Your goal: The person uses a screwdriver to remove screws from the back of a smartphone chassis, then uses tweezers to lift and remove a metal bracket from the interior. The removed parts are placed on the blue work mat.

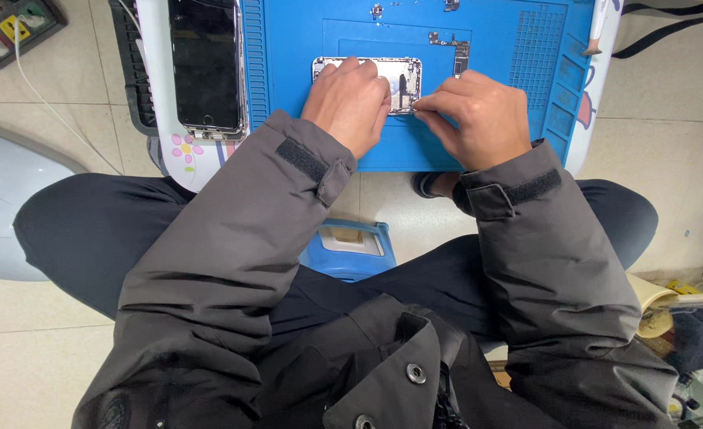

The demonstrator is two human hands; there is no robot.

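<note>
At upper centre of the frame, a left hand (350,102) presses flat on an opened phone (367,83) on a blue mat (494,48) while right hand (478,117) fingertips pinch a small part, work best done steadily.

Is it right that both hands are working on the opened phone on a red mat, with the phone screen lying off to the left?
Not quite: the mat is blue, not red, as the head view shows. The left hand and right hand do rest on the opened phone, with the phone screen at left.
</note>
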